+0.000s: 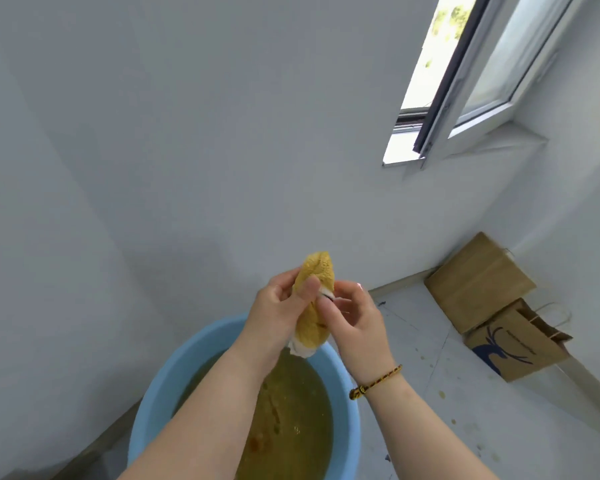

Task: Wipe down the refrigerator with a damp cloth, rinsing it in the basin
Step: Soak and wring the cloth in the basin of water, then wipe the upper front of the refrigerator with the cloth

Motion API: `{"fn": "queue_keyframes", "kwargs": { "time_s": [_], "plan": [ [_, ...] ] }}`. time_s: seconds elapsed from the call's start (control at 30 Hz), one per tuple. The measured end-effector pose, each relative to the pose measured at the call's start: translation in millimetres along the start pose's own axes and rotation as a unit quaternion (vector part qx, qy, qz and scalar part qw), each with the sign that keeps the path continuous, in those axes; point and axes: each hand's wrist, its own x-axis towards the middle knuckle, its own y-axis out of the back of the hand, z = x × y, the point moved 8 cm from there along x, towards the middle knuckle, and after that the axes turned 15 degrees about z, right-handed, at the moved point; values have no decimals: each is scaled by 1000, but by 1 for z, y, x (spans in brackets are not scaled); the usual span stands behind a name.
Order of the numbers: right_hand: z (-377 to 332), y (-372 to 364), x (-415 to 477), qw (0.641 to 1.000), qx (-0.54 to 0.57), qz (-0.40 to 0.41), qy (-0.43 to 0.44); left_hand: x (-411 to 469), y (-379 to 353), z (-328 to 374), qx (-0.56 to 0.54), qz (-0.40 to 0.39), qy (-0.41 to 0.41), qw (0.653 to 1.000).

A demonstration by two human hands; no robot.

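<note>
Yellow, textured cloth point(316, 317) is bunched into an upright wad and held in the air above the basin point(149, 407), with its lower white edge hanging just over the far rim. The left hand point(274, 310) grips the wad from the left side, fingers curled behind it and thumb laid across the front. The right hand point(357, 323) pinches the cloth's right edge between thumb and curled fingertips, at a patch of white fabric.

The basin is round, light blue plastic, and stands on the floor point(534, 427) directly beneath the forearms. It holds murky yellow-green water point(291, 410) with a few darker orange-brown specks on the surface. A braided bracelet point(374, 382) in dark and yellow sits on the right wrist.

To the right the floor is pale and tiled, marked with scattered yellowish spots. Two brown paper bags lie in the corner — a plain bag point(478, 282) leaning against the wall point(187, 133), and a printed bag point(513, 344) with a dark blue design just in front of it, the two touching. A window point(465, 81) — one sash swung open — is set in the white wall at upper right.
</note>
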Motion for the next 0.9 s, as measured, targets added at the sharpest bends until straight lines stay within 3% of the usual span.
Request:
{"fn": "queue_keyframes", "kwargs": {
  "time_s": [0.3,0.43,0.53,0.63,0.73,0.9],
  "plan": [
    [-63,130,-12,993,79,90,19,-59,-119,44,34,-160,-56,985],
    [-97,219,-46,985,86,143,50,-120,-185,59,17,-234,-83,968],
    [-111,301,-89,969,77,226,62,-188,-242,57,16,-327,-79,942],
    [-111,387,-139,938,81,333,47,-252,-287,46,16,-372,-53,927],
    [-102,461,-187,898,119,424,-4,-296,-318,33,-14,-368,-1,930],
    [-79,564,-277,823,280,486,-95,-389,-379,14,-47,-373,64,924]
  ]
}}
